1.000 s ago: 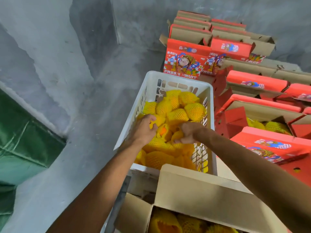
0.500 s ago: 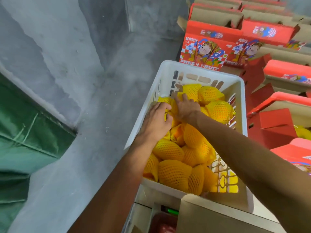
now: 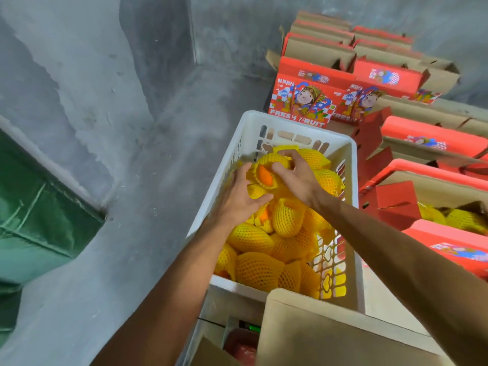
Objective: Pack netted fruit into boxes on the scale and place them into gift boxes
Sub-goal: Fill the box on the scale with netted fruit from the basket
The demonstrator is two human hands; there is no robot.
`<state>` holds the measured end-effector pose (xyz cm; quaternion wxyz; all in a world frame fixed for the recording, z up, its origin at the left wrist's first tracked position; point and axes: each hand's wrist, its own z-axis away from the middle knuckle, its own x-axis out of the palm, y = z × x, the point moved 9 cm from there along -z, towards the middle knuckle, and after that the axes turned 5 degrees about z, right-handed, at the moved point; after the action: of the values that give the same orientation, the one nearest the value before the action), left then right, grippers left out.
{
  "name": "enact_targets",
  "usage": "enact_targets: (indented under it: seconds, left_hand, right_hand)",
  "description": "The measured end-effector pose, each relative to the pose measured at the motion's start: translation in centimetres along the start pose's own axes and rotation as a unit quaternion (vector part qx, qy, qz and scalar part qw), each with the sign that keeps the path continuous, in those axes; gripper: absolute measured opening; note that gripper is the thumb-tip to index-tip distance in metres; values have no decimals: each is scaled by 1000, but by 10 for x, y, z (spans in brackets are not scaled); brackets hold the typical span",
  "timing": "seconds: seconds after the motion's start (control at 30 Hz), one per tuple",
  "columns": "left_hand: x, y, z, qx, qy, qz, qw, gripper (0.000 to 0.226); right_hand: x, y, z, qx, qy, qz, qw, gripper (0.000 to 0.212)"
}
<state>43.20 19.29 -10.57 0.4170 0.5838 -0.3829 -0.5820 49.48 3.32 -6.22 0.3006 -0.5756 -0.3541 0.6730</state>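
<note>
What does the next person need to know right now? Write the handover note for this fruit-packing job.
Left hand: grips a yellow foam-netted fruit in the white plastic slatted crate.
Right hand: curled round the raised netted fruit with orange skin showing, above the pile.
Crate: many netted fruits left.
Plain brown cardboard box: at the near edge, in front of the crate; contents not visible.
Red printed gift boxes: rows on the right; one open gift box already holds netted fruit.
Left: move the gripped fruits into the cardboard box, weigh, load the remaining gift boxes.
</note>
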Motion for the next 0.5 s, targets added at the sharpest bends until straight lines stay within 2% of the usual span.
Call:
enact_targets:
  seconds: [0.1,0.17,0.23,0.33,0.43,0.5]
  left_hand:
    - [4,17,16,-21,-16,135,991,88]
    - [3,35,29,6,-25,187,982,73]
    - [-3,57,47,30,-27,228,973,68]
    - [-23,94,78,53,-2,255,965,69]
    - [-46,137,119,73,24,277,958,72]
    - [-52,165,151,77,11,310,947,72]
  right_hand:
    - [-4,-24,31,6,-34,-53,998,54]
    - [-11,-42,52,-1,-38,-89,995,42]
    - [-20,-61,76,-22,-41,-103,994,38]
    - [-29,-90,118,-61,-52,-68,994,49]
    - [-48,-124,164,-99,-17,-50,994,58]
    - [-60,-146,200,-126,19,-43,991,58]
